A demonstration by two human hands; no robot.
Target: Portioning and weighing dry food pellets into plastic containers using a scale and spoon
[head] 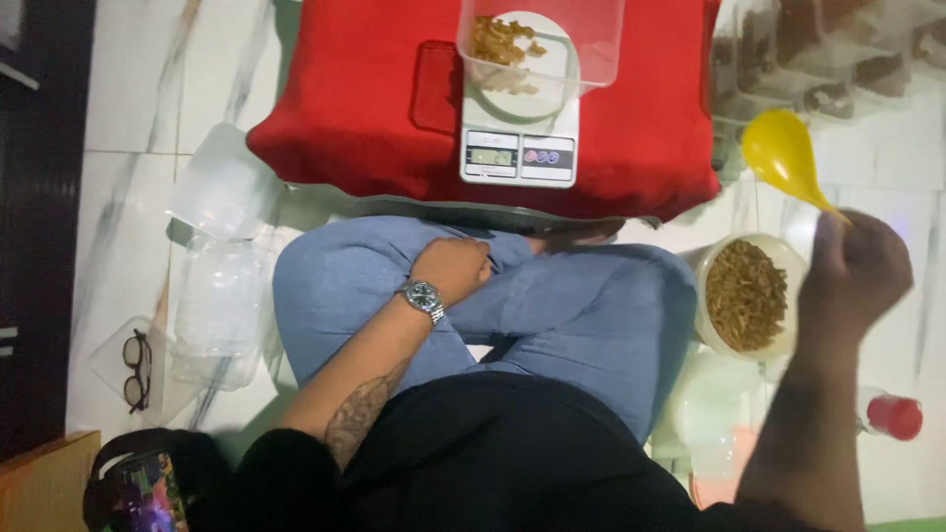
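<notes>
My right hand (855,268) is closed on the handle of a yellow plastic spoon (780,151), held up above a white bowl of brown dried bits (746,294) on the floor to my right. My left hand (451,268), with a metal wristwatch, rests loosely fisted on my crossed legs in blue jeans and holds nothing. Ahead, a clear plastic container (541,44) with a few brown pieces in it sits on a white digital kitchen scale (518,150), which stands on a red cushion (374,99).
Empty clear plastic containers (222,296) and lids (225,185) lie on the marble floor to my left, with a pair of glasses (136,369) on one lid. Filled clear containers (818,59) are stacked at the top right. A red-capped bottle (892,416) lies at the right.
</notes>
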